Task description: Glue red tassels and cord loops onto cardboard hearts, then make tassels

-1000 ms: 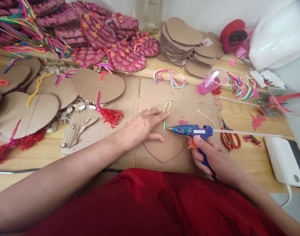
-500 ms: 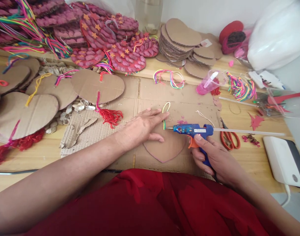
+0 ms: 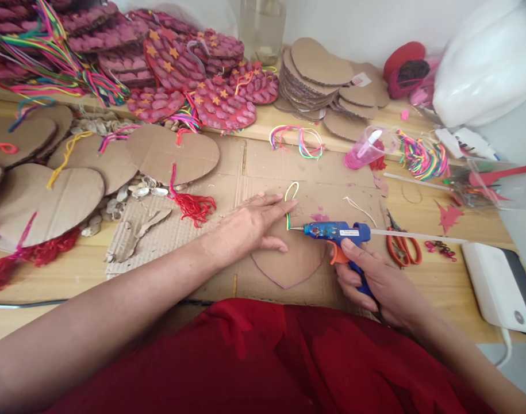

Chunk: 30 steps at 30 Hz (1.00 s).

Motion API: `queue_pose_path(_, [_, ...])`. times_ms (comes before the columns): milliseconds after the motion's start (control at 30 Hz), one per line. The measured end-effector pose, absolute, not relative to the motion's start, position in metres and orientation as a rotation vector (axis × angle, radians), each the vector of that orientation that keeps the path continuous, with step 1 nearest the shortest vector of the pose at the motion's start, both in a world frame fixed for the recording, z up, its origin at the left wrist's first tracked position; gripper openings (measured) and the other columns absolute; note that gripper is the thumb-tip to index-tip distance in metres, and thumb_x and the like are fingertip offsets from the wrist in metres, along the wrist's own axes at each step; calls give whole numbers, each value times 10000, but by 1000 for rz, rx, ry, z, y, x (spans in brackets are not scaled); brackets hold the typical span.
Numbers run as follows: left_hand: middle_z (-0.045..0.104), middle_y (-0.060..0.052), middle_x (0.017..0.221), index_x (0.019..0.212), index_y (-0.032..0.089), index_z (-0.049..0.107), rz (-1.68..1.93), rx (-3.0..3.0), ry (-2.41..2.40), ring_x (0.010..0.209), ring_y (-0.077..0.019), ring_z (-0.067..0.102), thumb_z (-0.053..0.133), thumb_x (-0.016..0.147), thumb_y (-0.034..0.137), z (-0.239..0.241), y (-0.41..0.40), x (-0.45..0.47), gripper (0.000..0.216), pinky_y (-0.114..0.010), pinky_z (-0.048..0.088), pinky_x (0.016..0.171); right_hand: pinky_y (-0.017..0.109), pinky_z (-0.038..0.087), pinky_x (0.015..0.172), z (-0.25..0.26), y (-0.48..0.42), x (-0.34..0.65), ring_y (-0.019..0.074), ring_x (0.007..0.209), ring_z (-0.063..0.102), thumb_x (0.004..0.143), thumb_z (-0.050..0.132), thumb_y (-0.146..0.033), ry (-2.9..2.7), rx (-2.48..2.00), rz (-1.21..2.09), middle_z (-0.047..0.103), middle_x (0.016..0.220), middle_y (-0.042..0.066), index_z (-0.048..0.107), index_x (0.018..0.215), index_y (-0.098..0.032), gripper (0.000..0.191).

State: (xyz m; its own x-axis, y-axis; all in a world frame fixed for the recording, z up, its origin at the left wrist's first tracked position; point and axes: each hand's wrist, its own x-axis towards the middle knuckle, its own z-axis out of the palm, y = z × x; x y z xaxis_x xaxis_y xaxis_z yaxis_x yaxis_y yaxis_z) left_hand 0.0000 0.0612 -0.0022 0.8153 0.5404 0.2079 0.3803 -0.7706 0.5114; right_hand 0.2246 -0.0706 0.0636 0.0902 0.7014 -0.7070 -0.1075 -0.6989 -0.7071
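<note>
My right hand (image 3: 368, 273) is wrapped round a blue glue gun (image 3: 327, 230) with an orange trigger and a clear glue stick (image 3: 413, 234) running out of its back. The gun's metal tip meets the lower end of a yellow and green cord loop (image 3: 288, 208), at the top of a heart-shaped cardboard piece (image 3: 288, 267). My left hand (image 3: 260, 221) lies flat over the upper left of the heart, fingers stretched out, with fingertips beside or on the cord. The hand and cord hide part of the heart.
Cardboard hearts with cords and red tassels (image 3: 192, 204) lie at left. Behind are decorated pink hearts (image 3: 223, 103) and stacked plain cardboard hearts (image 3: 318, 63). A pink cup (image 3: 360, 152), orange-handled scissors (image 3: 403, 247) and a white device (image 3: 495, 284) stand to the right. A cardboard sheet (image 3: 219, 259) covers the work area.
The glue gun has shifted very slightly down, its tip still at the cord's lower end. My left hand stays in place on the heart.
</note>
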Motion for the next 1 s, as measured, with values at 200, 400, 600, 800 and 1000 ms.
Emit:
queue_pose_path(200, [501, -218, 1488, 1471, 147, 452, 476, 2543, 696, 1422, -292, 456, 781, 767, 512, -1, 61, 0, 858, -457, 362, 1189, 177, 148, 320, 57, -61, 223, 30, 291, 293, 940, 558, -548, -628, -1727, 1655, 443, 544, -106, 423, 839, -242, 350])
queue_pose_path(400, [494, -226, 1491, 1470, 145, 459, 469, 2528, 693, 1424, -308, 449, 778, 775, 513, -1, 61, 0, 849, -479, 359, 1189, 164, 156, 322, 58, -69, 223, 26, 299, 310, 938, 543, -572, -695, -1783, 1639, 460, 562, -105, 398, 829, -239, 379])
queue_pose_path(600, [520, -185, 1482, 1471, 199, 452, 500, 2529, 689, 1417, -295, 462, 770, 792, 515, -2, 61, 0, 814, -471, 369, 1182, 162, 196, 324, 58, -73, 222, 29, 294, 321, 949, 519, -572, -747, -1847, 1608, 446, 549, -111, 389, 828, -240, 377])
queue_pose_path(800, [516, -216, 1475, 1468, 165, 454, 497, 2552, 692, 1414, -297, 465, 773, 776, 529, -3, 61, 0, 845, -467, 380, 1172, 159, 192, 322, 64, -73, 225, 27, 299, 310, 926, 539, -594, -743, -1872, 1583, 445, 546, -116, 385, 834, -241, 396])
queue_pose_path(1000, [508, -204, 1485, 1474, 180, 448, 503, 2549, 689, 1419, -301, 458, 761, 783, 535, -3, 61, -1, 837, -480, 371, 1176, 178, 188, 309, 67, -72, 225, 32, 283, 299, 901, 565, -612, -747, -1864, 1595, 442, 520, -115, 389, 813, -241, 420])
